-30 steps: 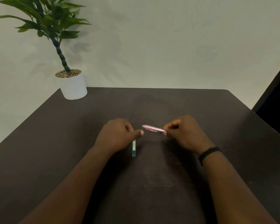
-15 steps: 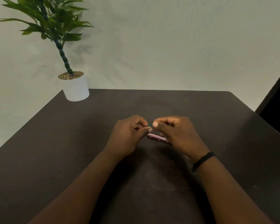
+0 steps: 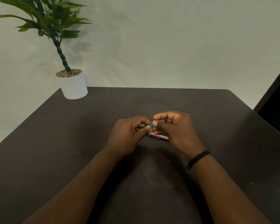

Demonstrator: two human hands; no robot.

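My left hand and my right hand meet over the middle of the dark table. Between their fingertips sits a small white strip with a teal end; both hands pinch it, the right thumb and forefinger on the teal tip. Most of the strip is hidden inside my left fingers. A pink wrapper lies on the table just under my right hand, partly covered by it.
A white pot with a green leafy plant stands at the table's far left corner. A pale wall runs behind the table. A black band circles my right wrist. A dark panel stands beyond the right edge.
A second ago my right hand held the pink wrapper and the left held the strip pointing down. The wrapper now lies on the table, and both hands pinch the strip's teal end.
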